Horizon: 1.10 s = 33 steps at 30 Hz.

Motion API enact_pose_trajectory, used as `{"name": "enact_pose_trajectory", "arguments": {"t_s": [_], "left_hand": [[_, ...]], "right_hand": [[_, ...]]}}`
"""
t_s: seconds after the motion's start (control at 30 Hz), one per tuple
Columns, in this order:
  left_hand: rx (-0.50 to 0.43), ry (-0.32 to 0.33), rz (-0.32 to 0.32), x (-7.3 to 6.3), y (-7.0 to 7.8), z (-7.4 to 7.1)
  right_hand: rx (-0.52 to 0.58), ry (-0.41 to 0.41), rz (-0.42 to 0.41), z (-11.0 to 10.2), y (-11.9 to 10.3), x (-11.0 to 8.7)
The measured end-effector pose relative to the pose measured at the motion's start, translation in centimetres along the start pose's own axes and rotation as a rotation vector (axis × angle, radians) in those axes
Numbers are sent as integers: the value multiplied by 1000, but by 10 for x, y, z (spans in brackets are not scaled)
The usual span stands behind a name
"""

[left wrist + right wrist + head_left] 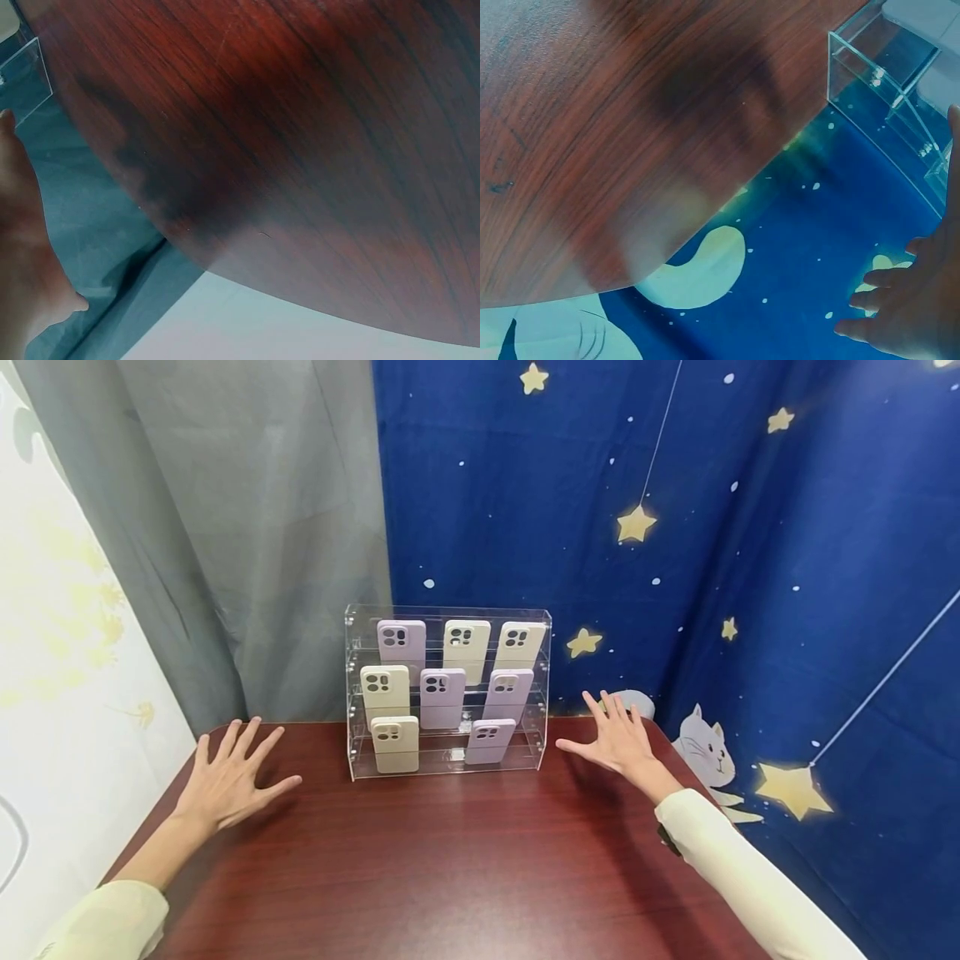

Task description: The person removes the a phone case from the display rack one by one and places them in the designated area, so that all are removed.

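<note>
In the head view a clear acrylic display rack (pixel 450 763) stands at the back of the table, its tiers bearing several phone cases. Some are cream, like the front-left cream case (pixel 395 747); others are lilac, like the front-right lilac case (pixel 491 743). My left hand (pixel 228 781) is spread over the table left of the rack, holding nothing. To the rack's right my right hand (pixel 618 739) is likewise spread, fingers apart, with nothing in it. Part of the rack (pixel 855 75) shows at the upper right of the right wrist view, beyond the right hand (pixel 915 292).
The dark red wooden table (pixel 450 860) has rounded back corners. Behind it hang a grey curtain (pixel 285 527) and a blue curtain (pixel 510 510) printed with stars and a cat. A white printed surface (pixel 67 652) lines the left side.
</note>
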<state>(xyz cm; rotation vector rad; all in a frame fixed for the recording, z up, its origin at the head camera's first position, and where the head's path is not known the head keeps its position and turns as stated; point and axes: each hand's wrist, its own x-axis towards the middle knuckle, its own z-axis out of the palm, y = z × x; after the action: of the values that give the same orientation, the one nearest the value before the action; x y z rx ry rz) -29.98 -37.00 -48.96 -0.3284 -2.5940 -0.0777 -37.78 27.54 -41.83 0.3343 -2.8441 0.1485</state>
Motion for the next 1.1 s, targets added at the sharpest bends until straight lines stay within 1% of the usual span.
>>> {"name": "enact_pose_trajectory", "arguments": {"t_s": [0.1, 0.27, 0.63, 0.9, 1.1], "left_hand": [[-5, -1, -4, 1, 1, 0], [-17, 5, 0, 7, 6, -3], [-38, -20, -11, 16, 17, -2], [-50, -29, -29, 26, 24, -1], [-63, -31, -42, 31, 30, -6]], "right_hand": [[7, -9, -5, -4, -2, 0], [15, -18, -10, -9, -7, 2], [42, 5, -44, -22, -21, 4], [53, 58, -63, -28, -29, 4], [72, 90, -96, -31, -37, 9]]}}
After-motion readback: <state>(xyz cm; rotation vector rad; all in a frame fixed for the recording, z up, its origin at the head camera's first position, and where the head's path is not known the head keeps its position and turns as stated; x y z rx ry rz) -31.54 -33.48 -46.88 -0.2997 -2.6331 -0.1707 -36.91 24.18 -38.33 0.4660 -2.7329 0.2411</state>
